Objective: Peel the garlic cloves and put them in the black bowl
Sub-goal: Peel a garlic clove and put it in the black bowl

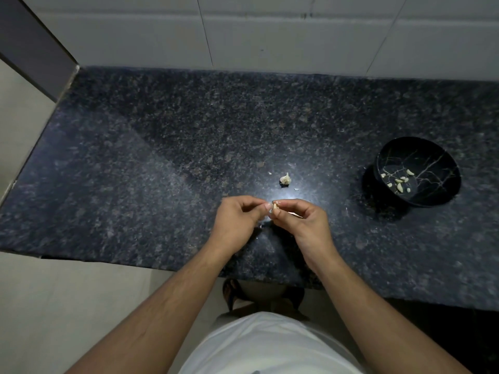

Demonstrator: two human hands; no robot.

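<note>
Both hands meet over the middle of the dark granite counter. My left hand and my right hand pinch one small garlic clove between their fingertips, just above the stone. A garlic bulb remnant lies on the counter a little beyond the hands. The black bowl with pale vein marks sits at the right, holding several peeled cloves.
Small bits of garlic skin lie on the counter near the bulb remnant. A white tiled wall runs along the back. The counter's front edge is close to my body, and its left end stops at a grey wall.
</note>
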